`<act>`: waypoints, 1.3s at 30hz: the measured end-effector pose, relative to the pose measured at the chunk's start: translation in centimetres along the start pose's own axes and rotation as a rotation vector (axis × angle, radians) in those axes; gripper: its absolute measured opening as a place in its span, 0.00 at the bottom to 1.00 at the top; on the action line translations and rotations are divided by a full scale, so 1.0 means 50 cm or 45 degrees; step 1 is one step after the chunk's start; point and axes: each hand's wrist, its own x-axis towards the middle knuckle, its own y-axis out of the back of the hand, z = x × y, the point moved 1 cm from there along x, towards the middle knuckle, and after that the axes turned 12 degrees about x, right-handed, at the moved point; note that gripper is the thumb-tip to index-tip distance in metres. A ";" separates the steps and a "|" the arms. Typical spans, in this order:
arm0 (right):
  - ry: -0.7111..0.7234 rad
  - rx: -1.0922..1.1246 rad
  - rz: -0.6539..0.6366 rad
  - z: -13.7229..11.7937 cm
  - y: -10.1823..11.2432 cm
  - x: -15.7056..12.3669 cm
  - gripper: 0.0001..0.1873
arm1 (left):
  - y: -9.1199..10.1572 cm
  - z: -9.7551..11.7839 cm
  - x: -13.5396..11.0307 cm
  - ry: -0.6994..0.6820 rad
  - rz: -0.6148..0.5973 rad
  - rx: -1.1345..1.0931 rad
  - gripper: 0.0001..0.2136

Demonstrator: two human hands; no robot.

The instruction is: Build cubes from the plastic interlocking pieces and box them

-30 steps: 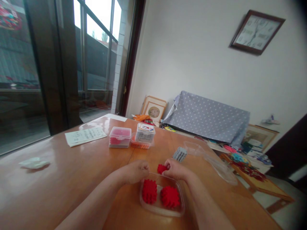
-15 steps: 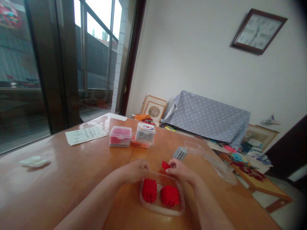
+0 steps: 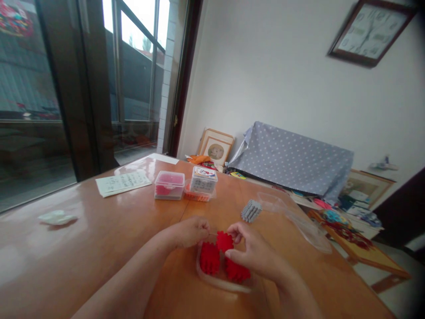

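Note:
A clear plastic container sits on the table in front of me, holding two stacks of red notched pieces. The left stack is in plain view; my right hand partly covers the right stack. My left hand has its fingers closed at the container's far left rim. Between the thumb and fingers of my right hand is a single flat red notched piece, held up over the container's far side. Beyond that hand lies a grey stack of notched pieces.
Farther back stand a pink-filled lidded box and a box of grey pieces on a tub of orange pieces. Written sheets and a crumpled tissue lie at left. Clear plastic lids rest near the right edge.
My right hand has brought the red piece left and lower, over the container, and the piece now faces me more. My left hand stays by the rim. The view has shifted slightly.

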 end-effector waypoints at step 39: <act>-0.272 -0.068 0.124 0.094 0.032 -0.092 0.33 | -0.008 -0.002 -0.002 0.064 -0.196 -0.008 0.13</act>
